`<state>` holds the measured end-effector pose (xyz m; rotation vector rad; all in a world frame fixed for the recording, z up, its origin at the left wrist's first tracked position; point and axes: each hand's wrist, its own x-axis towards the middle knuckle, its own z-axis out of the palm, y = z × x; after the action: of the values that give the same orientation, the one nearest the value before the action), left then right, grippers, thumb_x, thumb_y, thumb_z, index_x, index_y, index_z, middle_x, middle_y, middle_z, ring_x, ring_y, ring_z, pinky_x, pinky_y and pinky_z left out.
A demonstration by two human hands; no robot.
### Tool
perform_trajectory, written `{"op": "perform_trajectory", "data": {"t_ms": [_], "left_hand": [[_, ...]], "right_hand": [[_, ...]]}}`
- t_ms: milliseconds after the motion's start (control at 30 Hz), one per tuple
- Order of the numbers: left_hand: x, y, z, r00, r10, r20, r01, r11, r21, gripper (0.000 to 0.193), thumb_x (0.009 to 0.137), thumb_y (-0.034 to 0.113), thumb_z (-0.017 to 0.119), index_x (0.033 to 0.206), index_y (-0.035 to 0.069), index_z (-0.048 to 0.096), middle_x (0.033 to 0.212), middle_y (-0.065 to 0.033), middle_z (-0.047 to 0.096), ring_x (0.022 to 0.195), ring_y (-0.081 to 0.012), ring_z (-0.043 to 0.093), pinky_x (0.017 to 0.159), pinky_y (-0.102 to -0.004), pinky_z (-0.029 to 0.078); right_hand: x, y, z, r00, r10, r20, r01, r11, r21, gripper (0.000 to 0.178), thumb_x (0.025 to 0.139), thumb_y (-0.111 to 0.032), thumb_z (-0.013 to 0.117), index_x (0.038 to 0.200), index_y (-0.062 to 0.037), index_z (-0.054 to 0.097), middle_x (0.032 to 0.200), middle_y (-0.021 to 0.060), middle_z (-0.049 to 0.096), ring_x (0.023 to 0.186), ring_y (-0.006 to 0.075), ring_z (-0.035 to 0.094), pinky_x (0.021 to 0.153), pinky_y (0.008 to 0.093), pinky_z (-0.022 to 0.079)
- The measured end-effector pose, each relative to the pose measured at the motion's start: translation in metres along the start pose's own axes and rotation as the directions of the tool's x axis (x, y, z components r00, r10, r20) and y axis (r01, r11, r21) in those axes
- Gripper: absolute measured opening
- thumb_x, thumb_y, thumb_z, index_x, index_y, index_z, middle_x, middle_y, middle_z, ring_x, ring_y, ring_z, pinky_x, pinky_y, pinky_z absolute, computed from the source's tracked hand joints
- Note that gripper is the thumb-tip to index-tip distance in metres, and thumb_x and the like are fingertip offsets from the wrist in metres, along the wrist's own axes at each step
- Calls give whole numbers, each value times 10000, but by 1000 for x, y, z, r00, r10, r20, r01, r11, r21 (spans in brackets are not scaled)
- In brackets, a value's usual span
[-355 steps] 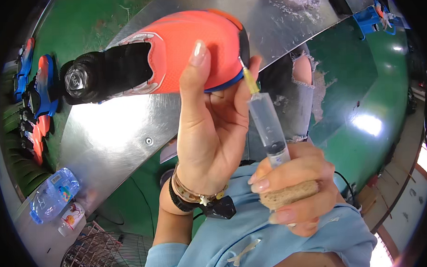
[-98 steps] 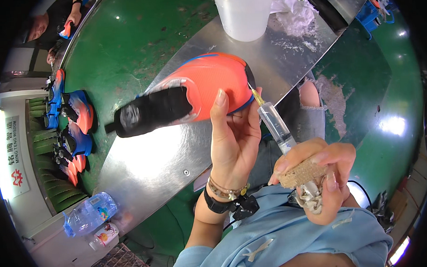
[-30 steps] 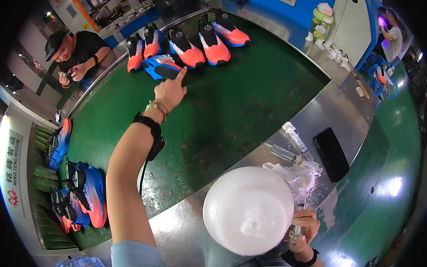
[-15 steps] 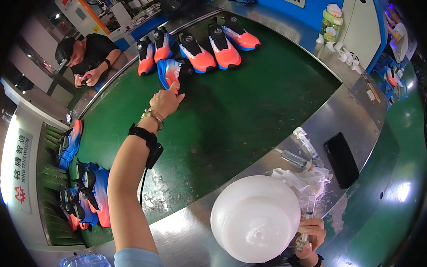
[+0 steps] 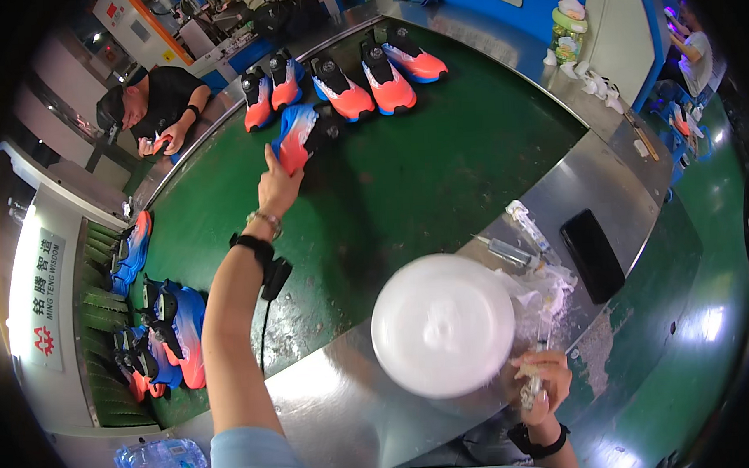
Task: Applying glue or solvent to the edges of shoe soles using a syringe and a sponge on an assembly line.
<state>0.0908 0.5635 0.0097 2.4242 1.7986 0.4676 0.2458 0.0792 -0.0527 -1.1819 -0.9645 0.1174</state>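
Note:
My left hand (image 5: 280, 188) reaches far across the green belt and is closed on the coral toe end of a sneaker (image 5: 297, 139). This shoe is blue, white and coral with a black upper part, and it is tipped on its side. Behind it stands a row of matching sneakers (image 5: 349, 99), toes toward me. At the lower right, my right hand (image 5: 547, 383) is closed around a clear syringe (image 5: 544, 337), partly hidden by the fingers. Beside that hand, a large white dome-shaped object (image 5: 442, 324) covers part of the metal edge.
Crumpled tissue (image 5: 541, 292), another syringe (image 5: 507, 252), a white-capped tube (image 5: 524, 218) and a black phone (image 5: 592, 256) lie on the metal ledge. More sneakers (image 5: 176, 332) stand at the left. A co-worker (image 5: 157, 114) handles a shoe across the belt. A plastic bottle (image 5: 161, 460) lies lower left.
My left hand has shifted its grip on the sneaker's toe, and the shoe has turned and tilted. The right hand still holds the syringe. The whole view has shifted slightly.

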Motion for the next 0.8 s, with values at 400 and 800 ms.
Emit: {"op": "perform_trajectory", "data": {"t_ms": [400,800], "left_hand": [[-437,-69,-180,723,-35,689,690,49,-722,535,884,318,477,1303,17,337,1243,-167,481,1061,-275,550,858,-383,491],[-573,-147,-212,819,-353,453,571,414,-709,332,884,236,546,1128,10,535,1070,-89,580,928,-150,554,783,-280,461]], "right_hand": [[-16,-29,10,995,71,-63,-56,975,214,320,870,-286,483,1033,-11,458,1034,166,474,818,210,541,717,314,473],[-18,-53,7,965,248,85,-259,952,164,166,882,-67,455,1042,-36,484,927,51,494,822,114,488,719,235,435]]}}
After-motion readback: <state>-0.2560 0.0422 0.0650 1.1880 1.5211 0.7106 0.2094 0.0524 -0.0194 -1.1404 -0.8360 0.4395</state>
